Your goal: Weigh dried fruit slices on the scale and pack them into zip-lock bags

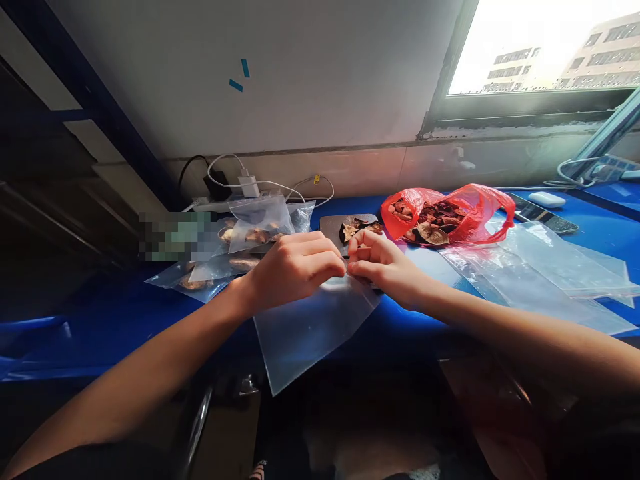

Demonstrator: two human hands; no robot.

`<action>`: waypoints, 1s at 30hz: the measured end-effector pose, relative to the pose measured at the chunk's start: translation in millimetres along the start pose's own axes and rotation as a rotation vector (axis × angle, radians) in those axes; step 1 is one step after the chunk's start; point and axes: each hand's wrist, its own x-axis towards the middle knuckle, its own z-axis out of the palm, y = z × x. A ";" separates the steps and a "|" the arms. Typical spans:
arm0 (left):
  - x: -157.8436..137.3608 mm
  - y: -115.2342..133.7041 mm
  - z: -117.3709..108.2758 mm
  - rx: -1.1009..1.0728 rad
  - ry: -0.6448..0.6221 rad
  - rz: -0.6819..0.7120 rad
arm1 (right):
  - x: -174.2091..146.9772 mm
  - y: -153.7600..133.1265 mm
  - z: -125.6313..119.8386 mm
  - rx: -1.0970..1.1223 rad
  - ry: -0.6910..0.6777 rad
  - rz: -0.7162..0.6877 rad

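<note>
Clear plastic hangs between two bare hands: a flat bag (313,347), gripped near its top edge, its lower corner dropping past the front of a blue table (120,327). The left hand (300,263), palm down, has its fingers folded and pressed together on the bag's upper edge, and seems to carry most of its weight. The right hand (387,273) meets it there, thumb and forefinger curled close; whether they pinch the film, I cannot tell. Holding the bag by the top probably leaves its mouth within reach of both thumbs.

Just beyond the hands, dried slices (361,227) lie on a grey plate (330,225), partly hidden by the fingers. Right of it, a red bag (487,203) lies open, showing more slices, its mouth likely spread for easy reach. More clear bags (530,267) lie flat and overlapping near the right forearm, handy to that side. Filled bags (205,270) are piled on the left, apparently kept apart from the flat ones. At the back are a white charger (248,185), a phone (550,219) and a small white case (547,199).
</note>
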 end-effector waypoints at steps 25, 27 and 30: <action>1.5 0.8 -25.8 -0.077 -0.193 -0.074 | -12.5 -4.4 4.8 -0.566 -0.130 -0.202; 1.4 0.8 -27.0 -0.069 -0.192 -0.091 | -13.0 -4.3 6.3 -0.610 -0.124 -0.195; 1.5 1.5 -29.0 -0.046 -0.172 -0.098 | -13.6 -4.3 8.8 -0.746 -0.106 -0.204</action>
